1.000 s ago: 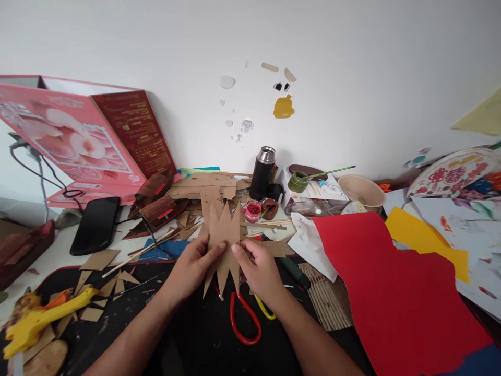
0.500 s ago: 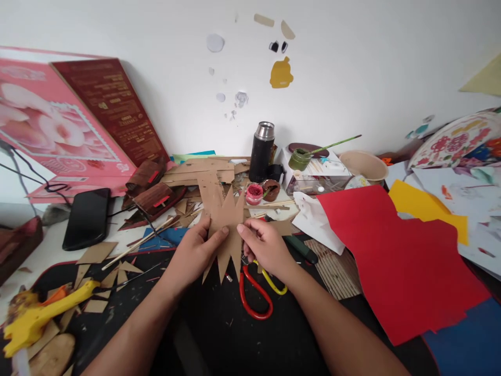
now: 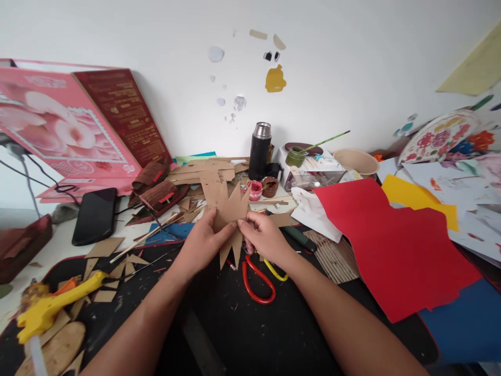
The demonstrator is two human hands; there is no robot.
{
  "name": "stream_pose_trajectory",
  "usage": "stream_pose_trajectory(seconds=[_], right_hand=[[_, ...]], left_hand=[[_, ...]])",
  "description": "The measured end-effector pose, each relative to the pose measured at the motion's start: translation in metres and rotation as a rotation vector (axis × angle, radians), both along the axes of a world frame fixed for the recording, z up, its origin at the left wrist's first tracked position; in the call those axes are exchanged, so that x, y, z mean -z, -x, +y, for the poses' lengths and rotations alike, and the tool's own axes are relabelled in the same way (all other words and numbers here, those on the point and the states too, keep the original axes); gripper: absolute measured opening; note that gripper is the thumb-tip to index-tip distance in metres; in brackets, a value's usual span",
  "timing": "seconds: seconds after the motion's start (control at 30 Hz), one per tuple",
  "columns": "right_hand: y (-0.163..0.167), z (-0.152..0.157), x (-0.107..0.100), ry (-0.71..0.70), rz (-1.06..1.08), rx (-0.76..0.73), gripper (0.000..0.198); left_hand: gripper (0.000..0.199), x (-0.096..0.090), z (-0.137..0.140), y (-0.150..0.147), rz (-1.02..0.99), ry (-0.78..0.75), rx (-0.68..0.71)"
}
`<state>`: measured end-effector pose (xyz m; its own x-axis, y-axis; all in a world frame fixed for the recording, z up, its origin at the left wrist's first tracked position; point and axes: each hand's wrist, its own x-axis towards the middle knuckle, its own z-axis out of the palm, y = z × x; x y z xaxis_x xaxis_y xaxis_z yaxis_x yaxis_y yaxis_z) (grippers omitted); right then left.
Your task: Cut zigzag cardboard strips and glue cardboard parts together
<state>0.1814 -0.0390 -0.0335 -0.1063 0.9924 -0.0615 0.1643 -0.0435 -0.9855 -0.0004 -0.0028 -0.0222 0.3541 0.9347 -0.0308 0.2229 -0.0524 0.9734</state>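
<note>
Between my two hands is a spiky cardboard cutout point(image 3: 231, 204), its pointed tips sticking up and down. My left hand point(image 3: 206, 236) grips its left side, thumb lying across the front. On the right edge, my right hand point(image 3: 266, 235) pinches the cardboard, with the thumb close to the other thumb. Scissors with one red and one yellow handle point(image 3: 258, 280) lie on the black mat just below my right hand; their blades are hidden. A dark green tool handle point(image 3: 298, 238) lies beyond that hand.
At left lie a yellow glue gun point(image 3: 58, 305), cardboard scraps and a phone point(image 3: 95, 216). A black flask point(image 3: 260, 151), a red paint pot point(image 3: 255, 190) and a green paint jar point(image 3: 296, 156) with a brush stand behind. Red paper point(image 3: 391, 245) and corrugated card point(image 3: 334, 258) spread rightward.
The cutout has turned slightly in my hands, and my thumbs have come closer together. The whole view has shifted a little.
</note>
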Motion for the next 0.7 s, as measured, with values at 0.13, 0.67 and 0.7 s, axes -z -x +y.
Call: stream_pose_trajectory(seconds=[0.13,0.67,0.7], right_hand=[[0.001,0.000,0.003,0.001,-0.058,0.015,0.031],[0.002,-0.003,-0.006,-0.026,-0.173,0.027,0.034],[0.002,-0.003,-0.006,-0.032,-0.160,0.030,0.034]], left_hand=[[0.050,0.002,0.001,0.000,0.121,-0.079,-0.030],[0.052,-0.005,-0.003,-0.002,0.059,0.035,-0.024],[0.053,-0.005,-0.003,-0.002,-0.017,0.103,-0.003]])
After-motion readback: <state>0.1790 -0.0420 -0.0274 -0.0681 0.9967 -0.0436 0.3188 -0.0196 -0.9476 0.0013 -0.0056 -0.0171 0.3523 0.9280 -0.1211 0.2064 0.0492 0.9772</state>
